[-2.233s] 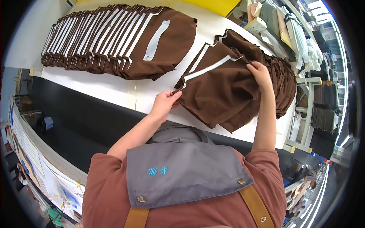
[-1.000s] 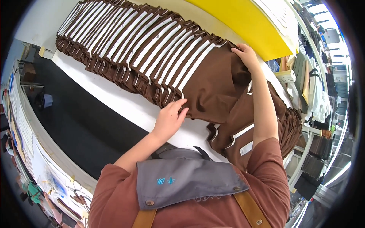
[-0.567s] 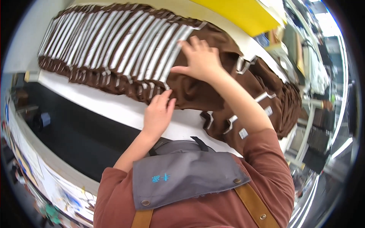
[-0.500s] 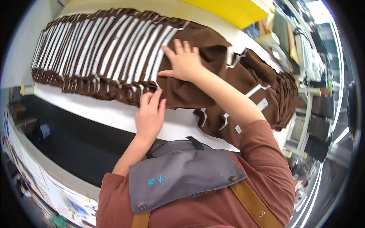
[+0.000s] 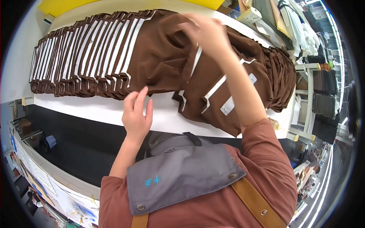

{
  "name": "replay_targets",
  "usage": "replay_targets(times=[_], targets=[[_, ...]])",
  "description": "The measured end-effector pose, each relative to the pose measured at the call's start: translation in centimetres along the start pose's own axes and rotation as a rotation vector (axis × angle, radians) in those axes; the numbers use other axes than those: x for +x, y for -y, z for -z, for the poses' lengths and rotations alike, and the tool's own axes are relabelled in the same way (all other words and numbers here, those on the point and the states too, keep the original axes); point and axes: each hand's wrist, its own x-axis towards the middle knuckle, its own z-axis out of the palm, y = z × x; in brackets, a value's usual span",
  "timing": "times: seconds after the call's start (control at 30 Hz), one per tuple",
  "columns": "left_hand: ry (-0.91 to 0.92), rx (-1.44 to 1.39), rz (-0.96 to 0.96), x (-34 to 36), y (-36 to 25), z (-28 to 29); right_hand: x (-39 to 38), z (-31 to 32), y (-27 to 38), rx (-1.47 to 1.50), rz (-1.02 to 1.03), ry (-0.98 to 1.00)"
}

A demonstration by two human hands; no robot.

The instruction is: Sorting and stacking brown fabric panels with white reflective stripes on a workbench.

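A long row of overlapping brown fabric pieces (image 5: 159, 57) with white strips (image 5: 99, 49) stretches along the white table. Just off its near edge is my left hand (image 5: 137, 117), fingers apart and holding nothing I can see; its fingertips come close to the cloth. Over the far edge of the row's right end is my right hand (image 5: 209, 36), smeared by motion, so its grip is unclear. Under my right forearm lies a second brown pile (image 5: 213, 102) with white strips and pale patches; its right end is bunched up.
The white table (image 5: 159, 117) shows along the near side of the cloth, with a dark surface (image 5: 83, 140) below it. A yellow panel (image 5: 72, 5) and more fabrics (image 5: 279, 24) lie beyond. A pale metal frame (image 5: 310, 100) stands at the right.
My right hand has lifted from flat on the cloth and moved right and away from me. My left hand has drawn slightly left. More of the right-hand pile shows.
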Motion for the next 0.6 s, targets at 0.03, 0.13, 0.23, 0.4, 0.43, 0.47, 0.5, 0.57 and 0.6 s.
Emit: replay_targets(times=[0.03,0.13,0.23,0.4,0.43,0.47,0.5,0.57,0.6], targets=[[-0.006,-0.082,-0.073,-0.9,-0.3,-0.6,-1.7,1.4,-4.2,0.022,-0.069,-0.146],[0.130,-0.368,0.008,-2.4,-4.1,-1.8,-8.6,6.9,-13.2,-0.357,-0.465,-0.078],[0.559,-0.850,0.447,-3.5,-7.3,-5.0,-15.4,9.4,-18.5,-0.424,-0.712,0.071],[0.816,-0.907,0.750,-3.1,-8.6,-10.0,-18.8,10.8,-18.8,-0.316,-0.787,0.081],[0.807,-0.914,0.740,-3.2,-9.2,-10.1,-19.0,11.3,-18.5,-0.283,-0.737,0.057],[0.806,-0.905,0.737,-3.3,-9.8,-10.0,-19.2,11.9,-18.1,-0.250,-0.685,0.034],[0.810,-0.851,0.701,-3.4,-10.4,-9.9,-19.2,12.3,-17.6,-0.128,-0.629,0.001],[0.795,-0.809,0.665,-3.9,-11.2,-10.4,-19.5,12.6,-16.7,0.014,-0.601,-0.042],[0.790,-0.805,0.661,-4.5,-11.1,-11.0,-19.7,12.8,-16.5,0.148,-0.570,-0.077]])
